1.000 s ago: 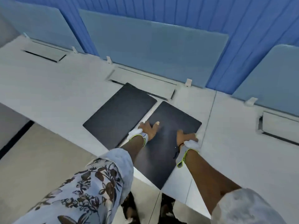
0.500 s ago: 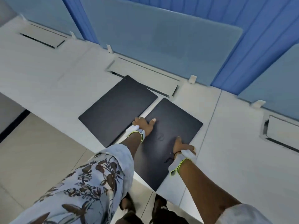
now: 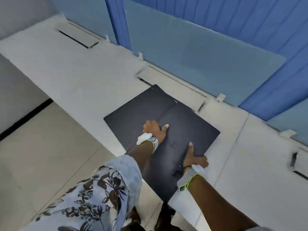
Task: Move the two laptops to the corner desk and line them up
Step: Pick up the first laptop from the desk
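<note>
Two closed black laptops side by side, edges touching, on the white desk.

Blue partition panel behind; left laptop flat on the desk, right laptop hanging partly over the front edge. Left hand spread flat, palm down, across the seam between both lids, gripping nothing. Right hand clamped on the right laptop's right edge, thumb on top.

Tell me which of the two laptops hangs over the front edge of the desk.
The right laptop, under the right hand: its near corner juts past the desk edge. The left laptop lies fully on it.
</note>
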`<action>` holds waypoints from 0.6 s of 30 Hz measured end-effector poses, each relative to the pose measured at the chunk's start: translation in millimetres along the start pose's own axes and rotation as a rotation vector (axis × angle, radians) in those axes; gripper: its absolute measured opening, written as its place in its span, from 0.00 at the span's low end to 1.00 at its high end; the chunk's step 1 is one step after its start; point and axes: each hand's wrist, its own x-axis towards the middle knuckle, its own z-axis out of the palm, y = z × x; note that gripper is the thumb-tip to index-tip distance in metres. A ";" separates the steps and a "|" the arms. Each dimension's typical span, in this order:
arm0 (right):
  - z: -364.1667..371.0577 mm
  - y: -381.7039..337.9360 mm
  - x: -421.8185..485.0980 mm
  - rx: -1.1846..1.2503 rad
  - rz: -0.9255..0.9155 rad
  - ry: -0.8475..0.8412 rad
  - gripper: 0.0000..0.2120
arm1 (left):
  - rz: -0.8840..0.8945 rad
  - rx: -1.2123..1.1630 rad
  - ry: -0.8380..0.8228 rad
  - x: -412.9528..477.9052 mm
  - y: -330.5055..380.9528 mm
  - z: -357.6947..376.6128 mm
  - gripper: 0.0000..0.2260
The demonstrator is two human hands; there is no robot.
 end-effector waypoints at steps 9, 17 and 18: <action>80.0 -80.7 -84.1 0.104 -0.181 -0.040 0.37 | 0.018 -0.055 0.112 61.5 -59.9 -129.2 0.32; 189.6 -130.0 -169.1 0.163 -0.164 -0.035 0.41 | -0.004 -0.073 0.139 124.5 -141.7 -232.6 0.30; 204.4 -137.1 -180.4 0.177 -0.160 -0.046 0.39 | -0.017 -0.075 0.144 134.3 -154.9 -245.1 0.30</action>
